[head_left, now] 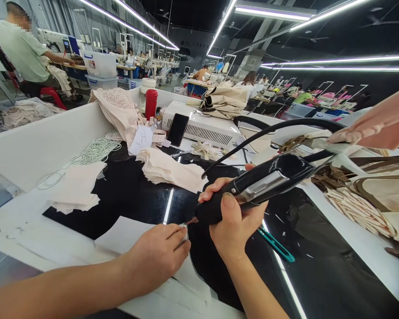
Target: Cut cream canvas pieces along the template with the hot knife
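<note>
My right hand [234, 217] is wrapped around a black corded hand tool [256, 186] with a silver lever along its side. Its thin coppery tip points down and left toward my other hand. Close to that tip, the fingers of my left hand [159, 250] are pinched together on a small whitish piece [185, 231], mostly hidden by the fingers. White sheets [126, 232] lie under and beside my left hand on the black mat [136, 201]. A teal utility knife [276, 245] rests on the mat right of my right wrist.
A stack of pale pink fabric pieces [169, 170] lies beyond my hands. Behind it are a phone [177, 129], a red bottle [150, 104] and a white vented box [202, 124]. Fabric bundles [359, 210] crowd the right side. The tool's black cable [269, 129] arches over the table.
</note>
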Demonstrator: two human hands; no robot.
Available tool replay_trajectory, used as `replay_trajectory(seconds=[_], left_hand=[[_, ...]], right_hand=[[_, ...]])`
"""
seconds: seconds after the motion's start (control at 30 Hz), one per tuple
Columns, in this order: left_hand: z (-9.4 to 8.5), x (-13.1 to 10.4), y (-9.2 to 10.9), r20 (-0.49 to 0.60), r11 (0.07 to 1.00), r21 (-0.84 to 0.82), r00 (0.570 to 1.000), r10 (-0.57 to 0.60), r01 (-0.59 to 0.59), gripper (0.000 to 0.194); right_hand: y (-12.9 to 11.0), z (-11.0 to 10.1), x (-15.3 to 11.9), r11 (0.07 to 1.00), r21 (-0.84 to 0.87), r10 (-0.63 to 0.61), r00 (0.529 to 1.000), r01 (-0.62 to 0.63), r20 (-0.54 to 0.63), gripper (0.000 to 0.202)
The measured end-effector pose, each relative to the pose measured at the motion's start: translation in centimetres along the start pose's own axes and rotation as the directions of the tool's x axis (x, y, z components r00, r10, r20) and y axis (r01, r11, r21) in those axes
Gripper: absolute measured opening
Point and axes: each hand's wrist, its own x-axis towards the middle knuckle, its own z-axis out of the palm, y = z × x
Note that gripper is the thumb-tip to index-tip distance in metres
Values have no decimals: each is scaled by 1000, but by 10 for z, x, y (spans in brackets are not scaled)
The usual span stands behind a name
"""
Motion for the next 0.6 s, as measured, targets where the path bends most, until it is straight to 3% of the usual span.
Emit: replay_trajectory(seconds=[0.23, 0.6], left_hand=[[-2, 3, 1, -26, 996, -56, 997, -71, 70, 12], [0, 2, 1, -36, 996, -43, 996, -78, 76, 12]], right_hand=[[0, 1, 1, 1000, -5, 10, 1000, -10, 0, 42], [3, 4, -4, 998, 58, -14, 1000, 12, 27, 40]])
